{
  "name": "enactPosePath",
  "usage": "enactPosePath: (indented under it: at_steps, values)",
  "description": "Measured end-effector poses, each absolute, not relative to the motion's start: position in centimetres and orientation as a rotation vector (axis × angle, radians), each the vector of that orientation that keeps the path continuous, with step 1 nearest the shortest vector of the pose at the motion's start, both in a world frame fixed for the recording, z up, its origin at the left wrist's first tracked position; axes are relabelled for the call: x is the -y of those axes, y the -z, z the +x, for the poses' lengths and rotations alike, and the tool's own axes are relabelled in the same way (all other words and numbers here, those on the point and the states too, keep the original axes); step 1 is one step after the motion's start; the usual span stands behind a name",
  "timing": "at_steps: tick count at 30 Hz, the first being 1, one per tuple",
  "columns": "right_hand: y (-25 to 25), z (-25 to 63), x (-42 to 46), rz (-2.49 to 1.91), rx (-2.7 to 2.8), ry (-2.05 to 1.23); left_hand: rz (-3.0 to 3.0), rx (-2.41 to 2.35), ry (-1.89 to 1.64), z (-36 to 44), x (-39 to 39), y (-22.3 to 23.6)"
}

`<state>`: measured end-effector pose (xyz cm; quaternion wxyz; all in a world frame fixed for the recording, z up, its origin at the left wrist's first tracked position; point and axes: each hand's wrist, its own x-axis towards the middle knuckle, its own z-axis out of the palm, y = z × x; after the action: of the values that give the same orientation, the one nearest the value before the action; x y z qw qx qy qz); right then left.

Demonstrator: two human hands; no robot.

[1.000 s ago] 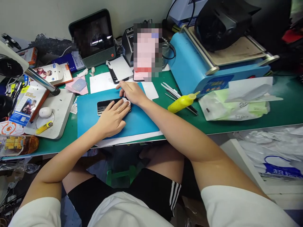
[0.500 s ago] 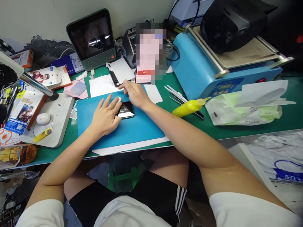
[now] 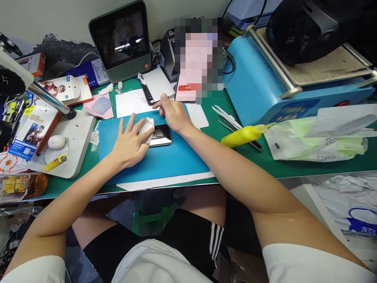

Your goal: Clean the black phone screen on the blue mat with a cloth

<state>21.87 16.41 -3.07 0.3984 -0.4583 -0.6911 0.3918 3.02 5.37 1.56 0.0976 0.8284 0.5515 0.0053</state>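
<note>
My left hand point(image 3: 129, 144) lies over the left part of a dark-screened phone point(image 3: 163, 135), its fingers spread. A crumpled white tissue point(image 3: 146, 126) is held at its fingers, against the phone's screen. The ring on one finger shows; the phone's left end is hidden under the hand and tissue. Just past the phone's right end, my right hand point(image 3: 176, 114) rests with loosely curled fingers and nothing visible in them. The phone lies flat on a blue mat point(image 3: 165, 167).
A yellow bottle point(image 3: 244, 135) lies beside thin tools at right, near a wipes pack point(image 3: 318, 141) and a blue machine point(image 3: 265, 82). A grey stand base point(image 3: 73, 153) and boxes are at left. A smart display point(image 3: 120, 43) and a propped phone point(image 3: 190, 88) stand behind.
My left hand has slid left along the phone with the tissue, uncovering the phone's right part. More of the tissue shows now. My right hand stays near the phone's right end; the view has shifted slightly.
</note>
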Motion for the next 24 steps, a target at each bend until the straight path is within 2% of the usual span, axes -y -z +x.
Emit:
enactPosePath:
  at_steps: [12,24]
  values:
    - [4.4,21.7,-17.1,-1.113,1.642,-1.026,2.408,-1.565,-0.043,7.1,-7.1,-1.0]
    - [4.0,22.2,-16.8,-1.132,1.728,-1.057,2.405,-1.723,0.059,0.9,-4.0,-1.4]
